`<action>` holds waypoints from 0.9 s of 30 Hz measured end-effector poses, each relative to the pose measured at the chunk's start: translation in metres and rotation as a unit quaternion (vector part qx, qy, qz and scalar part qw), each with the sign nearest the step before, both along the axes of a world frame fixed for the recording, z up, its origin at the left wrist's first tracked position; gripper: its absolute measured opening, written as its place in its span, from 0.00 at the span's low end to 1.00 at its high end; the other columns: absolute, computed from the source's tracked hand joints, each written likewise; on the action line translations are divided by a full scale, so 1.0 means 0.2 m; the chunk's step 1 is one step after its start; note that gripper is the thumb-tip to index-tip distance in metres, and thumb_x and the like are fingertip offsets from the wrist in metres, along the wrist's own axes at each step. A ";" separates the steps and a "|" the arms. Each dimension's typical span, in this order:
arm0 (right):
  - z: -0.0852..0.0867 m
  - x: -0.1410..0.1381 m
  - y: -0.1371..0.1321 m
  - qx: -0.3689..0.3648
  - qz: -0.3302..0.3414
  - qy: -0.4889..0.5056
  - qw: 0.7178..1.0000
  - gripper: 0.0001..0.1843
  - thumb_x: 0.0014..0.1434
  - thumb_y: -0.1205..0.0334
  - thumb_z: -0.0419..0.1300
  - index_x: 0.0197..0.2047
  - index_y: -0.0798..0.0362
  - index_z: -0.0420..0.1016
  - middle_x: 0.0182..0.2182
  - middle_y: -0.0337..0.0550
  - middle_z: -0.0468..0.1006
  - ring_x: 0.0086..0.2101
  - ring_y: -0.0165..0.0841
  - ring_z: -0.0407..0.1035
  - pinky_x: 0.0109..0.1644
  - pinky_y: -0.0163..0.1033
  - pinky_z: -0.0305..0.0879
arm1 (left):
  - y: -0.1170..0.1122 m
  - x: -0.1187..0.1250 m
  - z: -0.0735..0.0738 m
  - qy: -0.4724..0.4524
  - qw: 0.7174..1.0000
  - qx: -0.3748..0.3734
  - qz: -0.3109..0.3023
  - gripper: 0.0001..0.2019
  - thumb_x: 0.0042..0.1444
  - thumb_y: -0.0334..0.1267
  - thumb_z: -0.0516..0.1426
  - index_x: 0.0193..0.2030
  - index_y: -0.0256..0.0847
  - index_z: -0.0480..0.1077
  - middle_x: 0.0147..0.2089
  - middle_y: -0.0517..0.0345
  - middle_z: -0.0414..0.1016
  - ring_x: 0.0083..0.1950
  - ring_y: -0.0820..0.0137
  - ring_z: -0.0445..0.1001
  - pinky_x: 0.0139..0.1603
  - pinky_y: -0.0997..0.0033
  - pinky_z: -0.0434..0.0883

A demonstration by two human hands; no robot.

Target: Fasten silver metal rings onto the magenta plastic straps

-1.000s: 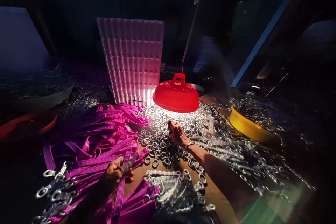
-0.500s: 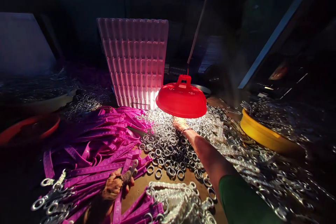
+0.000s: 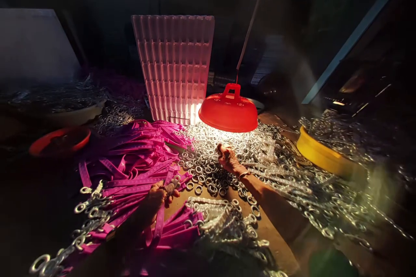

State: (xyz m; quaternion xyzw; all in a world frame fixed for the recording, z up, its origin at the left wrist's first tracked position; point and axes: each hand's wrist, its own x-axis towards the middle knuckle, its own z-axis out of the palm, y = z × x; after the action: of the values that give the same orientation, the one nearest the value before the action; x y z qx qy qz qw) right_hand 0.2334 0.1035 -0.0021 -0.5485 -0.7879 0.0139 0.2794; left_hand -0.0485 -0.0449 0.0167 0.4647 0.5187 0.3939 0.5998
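Observation:
My left hand point(image 3: 157, 194) is closed around the top of a magenta strap point(image 3: 159, 224), which hangs down below the fingers. A metal ring point(image 3: 176, 179) shows at the strap's upper end, just beyond the fingertips. Above a wide heap of loose metal rings point(image 3: 212, 173), my right hand point(image 3: 228, 159) has its fingers curled together; anything held in them is too small to make out. Many more magenta straps point(image 3: 143, 156) lie piled beside and behind my left hand. In front of me, a bundle of magenta straps and pale chains point(image 3: 217, 220) rests on the table.
Low over the rings hangs a red lamp shade point(image 3: 228, 112) on a cord. A ridged translucent panel point(image 3: 177, 65) stands upright behind. Metal chains point(image 3: 302, 199) spread to the right, near a yellow basin point(image 3: 320, 156). A red basin point(image 3: 60, 142) sits at the left.
My right hand has drawn back from under the lamp toward me, its fingers now in plain view. My left hand still grips the strap. The whole view has shifted slightly.

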 end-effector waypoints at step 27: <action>-0.09 0.05 -0.17 -0.023 -0.031 -0.025 0.999 0.16 0.45 0.76 0.50 0.36 0.59 0.73 0.31 0.52 0.75 0.33 0.35 0.66 0.38 0.36 0.61 | 0.09 0.08 -0.08 -0.010 0.989 -0.139 0.056 0.23 0.39 0.50 0.63 0.36 0.33 0.68 0.26 0.55 0.73 0.21 0.76 0.66 0.20 0.77 0.61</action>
State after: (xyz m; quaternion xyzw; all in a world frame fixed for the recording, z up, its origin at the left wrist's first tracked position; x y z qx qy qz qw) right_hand 0.2431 0.0693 -0.0195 -0.5791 -0.7769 0.0101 0.2471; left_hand -0.0319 -0.0266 -0.0001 0.3427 0.5874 0.3555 0.6412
